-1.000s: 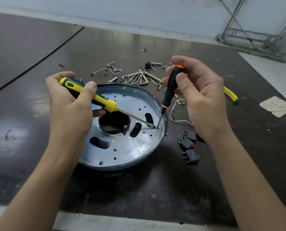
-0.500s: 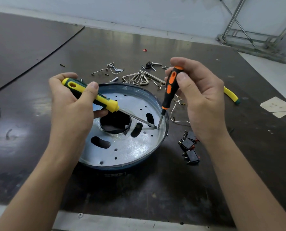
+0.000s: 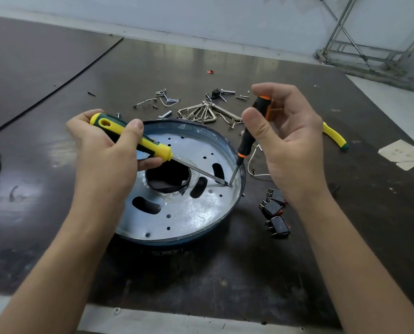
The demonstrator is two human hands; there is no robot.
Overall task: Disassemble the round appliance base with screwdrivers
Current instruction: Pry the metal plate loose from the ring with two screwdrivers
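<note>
The round appliance base (image 3: 189,213) sits on the dark tabletop (image 3: 225,273) directly beneath both hands, open side up, its perforated metal plate showing. The left hand (image 3: 102,162) has its fingers (image 3: 150,162) curled round the handle of a yellow screwdriver (image 3: 138,141), thumb pressed on top, the shaft slanting down to the right. The right hand (image 3: 292,150) pinches the upper handle of a black-and-orange screwdriver (image 3: 251,131) between thumb and forefinger, its other fingers loosely spread behind. Both tips meet at one spot on the plate, below the right fingers and just inside the rim. Beyond the fingers lie hex keys (image 3: 201,112) and loose screws (image 3: 153,101); black switches (image 3: 275,213) lie beside the right wrist.
</note>
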